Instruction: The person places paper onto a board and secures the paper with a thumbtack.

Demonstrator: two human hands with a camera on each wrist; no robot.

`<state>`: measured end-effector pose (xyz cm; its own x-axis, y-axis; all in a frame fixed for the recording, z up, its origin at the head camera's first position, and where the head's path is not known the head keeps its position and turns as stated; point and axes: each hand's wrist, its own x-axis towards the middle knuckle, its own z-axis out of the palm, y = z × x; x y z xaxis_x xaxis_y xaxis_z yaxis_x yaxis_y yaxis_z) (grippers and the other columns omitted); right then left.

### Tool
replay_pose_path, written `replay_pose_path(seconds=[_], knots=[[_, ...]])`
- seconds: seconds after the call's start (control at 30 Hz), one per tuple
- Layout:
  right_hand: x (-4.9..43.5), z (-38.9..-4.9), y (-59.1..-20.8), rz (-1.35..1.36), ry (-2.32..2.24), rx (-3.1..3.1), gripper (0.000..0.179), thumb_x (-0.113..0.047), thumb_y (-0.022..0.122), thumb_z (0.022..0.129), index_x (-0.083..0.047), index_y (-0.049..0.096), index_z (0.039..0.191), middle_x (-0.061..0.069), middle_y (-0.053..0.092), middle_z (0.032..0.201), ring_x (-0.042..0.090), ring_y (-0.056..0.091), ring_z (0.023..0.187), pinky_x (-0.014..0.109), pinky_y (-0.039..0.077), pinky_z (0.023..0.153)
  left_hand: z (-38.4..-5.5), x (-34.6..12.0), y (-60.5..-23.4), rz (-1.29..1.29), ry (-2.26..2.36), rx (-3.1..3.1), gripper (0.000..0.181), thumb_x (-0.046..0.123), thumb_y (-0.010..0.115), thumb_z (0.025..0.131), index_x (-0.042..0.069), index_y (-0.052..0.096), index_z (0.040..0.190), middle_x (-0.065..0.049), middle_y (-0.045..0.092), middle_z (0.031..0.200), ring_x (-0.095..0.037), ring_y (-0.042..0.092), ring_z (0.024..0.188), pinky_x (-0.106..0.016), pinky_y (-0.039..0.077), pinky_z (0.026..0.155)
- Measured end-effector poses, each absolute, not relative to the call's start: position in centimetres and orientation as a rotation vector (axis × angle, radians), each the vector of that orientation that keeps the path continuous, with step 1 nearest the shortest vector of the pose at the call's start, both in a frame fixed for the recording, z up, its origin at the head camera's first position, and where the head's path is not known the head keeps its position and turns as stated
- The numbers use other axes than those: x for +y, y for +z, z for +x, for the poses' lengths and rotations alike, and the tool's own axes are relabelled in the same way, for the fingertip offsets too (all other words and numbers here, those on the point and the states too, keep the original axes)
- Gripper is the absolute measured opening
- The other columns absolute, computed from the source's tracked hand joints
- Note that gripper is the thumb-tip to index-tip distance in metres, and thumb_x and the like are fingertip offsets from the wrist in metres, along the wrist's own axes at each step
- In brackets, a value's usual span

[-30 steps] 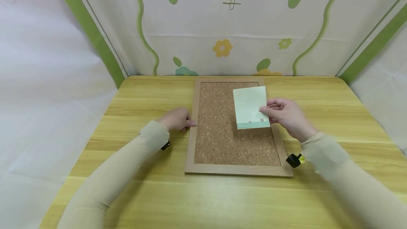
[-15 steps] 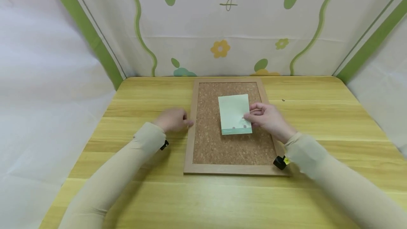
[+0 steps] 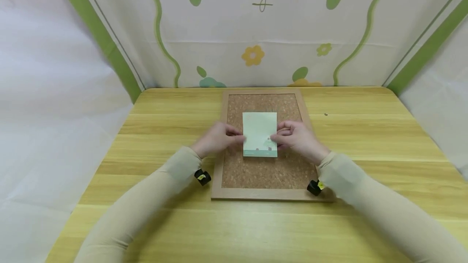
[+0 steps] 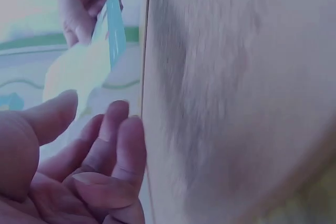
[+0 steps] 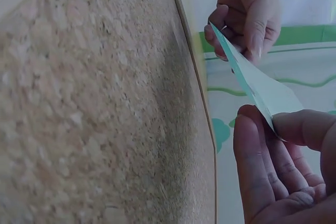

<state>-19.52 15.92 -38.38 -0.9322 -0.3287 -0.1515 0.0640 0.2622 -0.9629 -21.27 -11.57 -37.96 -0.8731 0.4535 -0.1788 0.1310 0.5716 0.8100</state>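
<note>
A pale green sheet of notepaper with a darker green strip along its lower edge hovers above the cork board. My right hand pinches its right edge between thumb and fingers, as the right wrist view also shows. At the sheet's left edge is my left hand, its thumb tip overlapping the paper in the head view. In the left wrist view, the left thumb and fingers stand apart, with a gap between them. Whether they touch the sheet is hard to tell.
The wood-framed board lies flat on a wooden table. A small dark speck sits on the table to the board's right. Behind the table hangs a white cloth with flower prints.
My right hand has carried the sheet left and slightly toward me, over the board's middle. My left hand has moved off the board's left frame to the sheet's left edge.
</note>
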Motion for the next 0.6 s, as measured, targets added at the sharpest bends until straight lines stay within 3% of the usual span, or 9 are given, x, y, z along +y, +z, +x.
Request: replay_pose_path(seconds=[0.27, 0.43, 0.6], knots=[[15.5, -19.3, -38.6, -0.216, -1.641, 2.276, 0.027, -0.016, 0.068, 0.096, 0.006, 0.062, 0.11, 0.016, 0.073, 0.098, 0.025, 0.071, 0.084, 0.045, 0.057, 0.076, -21.0, -10.6, -38.3, 0.467, 1.313, 2.347, 0.021, 0.023, 0.075, 0.09, 0.005, 0.067, 0.082, -0.007, 0.071, 0.079, -0.029, 0.068, 0.07, -0.035, 0.054, 0.063], [15.7, -19.5, -38.9, -0.239, -1.463, 2.456, 0.021, -0.021, 0.067, 0.096, -0.001, 0.071, 0.102, 0.01, 0.072, 0.089, 0.024, 0.069, 0.076, 0.039, 0.058, 0.07, -20.9, -9.9, -38.4, 0.493, 1.219, 2.406, 0.024, 0.019, 0.076, 0.09, 0.005, 0.063, 0.076, -0.012, 0.067, 0.072, -0.023, 0.062, 0.059, -0.026, 0.046, 0.052], [15.6, -20.0, -39.0, -0.301, -1.306, 2.547, 0.016, -0.019, 0.068, 0.095, -0.004, 0.074, 0.096, 0.007, 0.072, 0.084, 0.022, 0.068, 0.075, 0.034, 0.056, 0.065, -21.0, -9.2, -38.4, 0.485, 1.091, 2.463, 0.021, 0.015, 0.078, 0.088, 0.005, 0.064, 0.076, -0.007, 0.063, 0.066, -0.013, 0.053, 0.05, -0.023, 0.043, 0.049]])
